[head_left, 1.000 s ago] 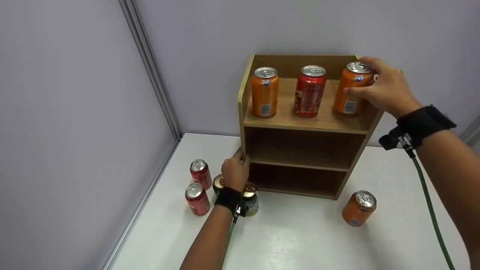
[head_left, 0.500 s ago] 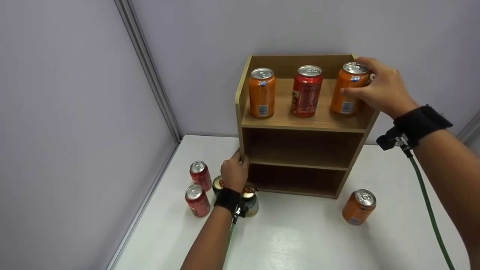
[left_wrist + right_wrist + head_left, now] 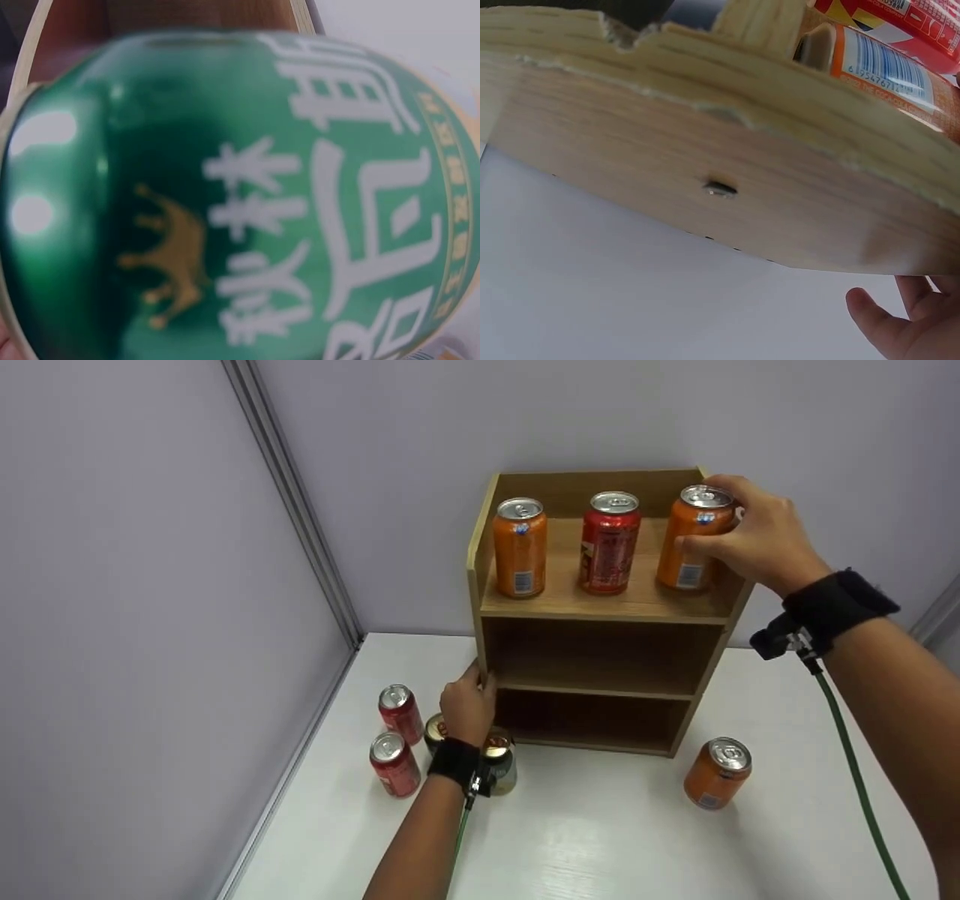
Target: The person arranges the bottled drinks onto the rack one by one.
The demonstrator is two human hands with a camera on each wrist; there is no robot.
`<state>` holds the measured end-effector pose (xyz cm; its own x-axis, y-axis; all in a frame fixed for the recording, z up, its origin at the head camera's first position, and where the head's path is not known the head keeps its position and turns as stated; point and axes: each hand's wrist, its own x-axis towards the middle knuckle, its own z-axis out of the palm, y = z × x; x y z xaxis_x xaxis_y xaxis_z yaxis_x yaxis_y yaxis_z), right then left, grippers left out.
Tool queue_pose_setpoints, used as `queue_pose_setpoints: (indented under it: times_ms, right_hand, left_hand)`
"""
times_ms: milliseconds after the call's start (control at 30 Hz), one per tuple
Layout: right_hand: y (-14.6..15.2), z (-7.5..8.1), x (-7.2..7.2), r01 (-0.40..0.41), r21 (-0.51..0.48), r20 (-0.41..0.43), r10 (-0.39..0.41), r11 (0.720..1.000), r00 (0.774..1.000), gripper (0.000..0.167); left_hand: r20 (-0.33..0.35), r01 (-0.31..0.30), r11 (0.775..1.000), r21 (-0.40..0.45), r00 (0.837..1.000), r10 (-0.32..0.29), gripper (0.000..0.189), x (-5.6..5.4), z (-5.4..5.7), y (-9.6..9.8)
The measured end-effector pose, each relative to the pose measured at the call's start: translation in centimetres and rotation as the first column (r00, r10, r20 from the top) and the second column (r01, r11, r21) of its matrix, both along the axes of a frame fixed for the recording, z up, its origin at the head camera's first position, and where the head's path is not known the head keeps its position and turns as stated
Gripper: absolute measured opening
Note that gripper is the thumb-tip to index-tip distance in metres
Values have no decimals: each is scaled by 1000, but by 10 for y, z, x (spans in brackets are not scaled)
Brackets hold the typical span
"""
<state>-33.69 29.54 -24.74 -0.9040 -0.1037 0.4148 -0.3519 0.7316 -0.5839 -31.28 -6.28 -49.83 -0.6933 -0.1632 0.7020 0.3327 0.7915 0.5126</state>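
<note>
A wooden three-tier shelf (image 3: 600,617) stands against the back wall. On its top tier are an orange can (image 3: 520,547) at the left, a red can (image 3: 610,544) in the middle and another orange can (image 3: 686,556) at the right. My right hand (image 3: 769,540) holds that right-hand can, thumb across its front and a finger behind its top. In the right wrist view, fingertips (image 3: 866,307) show beyond the side panel (image 3: 667,165). My left hand (image 3: 469,709) grips the shelf's left side panel (image 3: 480,622) low down. A green can (image 3: 255,195) fills the left wrist view.
Two red cans (image 3: 401,712) stand on the white table (image 3: 592,840) at the left. Close by my left wrist are two gold-topped cans (image 3: 501,765), partly hidden. A third orange can (image 3: 718,772) stands right of the shelf. A cable (image 3: 847,735) hangs from my right wrist.
The head view has shifted slightly, so the upper shelf and its cans appear a little further left. Both hands keep their holds.
</note>
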Motion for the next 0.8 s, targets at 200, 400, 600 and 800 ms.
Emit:
queue_pose_setpoints:
  times_ms: [200, 400, 600, 800]
  right_hand:
    - [0, 1, 0, -5, -1, 4, 5, 1000, 1000, 84]
    - [1, 0, -1, -7, 1, 5, 7, 1000, 1000, 85]
    - [1, 0, -1, -13, 12, 6, 13, 1000, 1000, 83]
    - [2, 1, 0, -11, 20, 15, 11, 1000, 1000, 82]
  left_hand:
    - [0, 1, 1000, 5, 1000, -1, 11, 0, 1, 0]
    - [26, -1, 1000, 17, 1000, 0, 10, 0, 2, -1]
    - [30, 1, 1000, 16, 1000, -1, 10, 0, 2, 0]
    - [-2, -10, 1000, 7, 1000, 10, 11, 1, 1, 2]
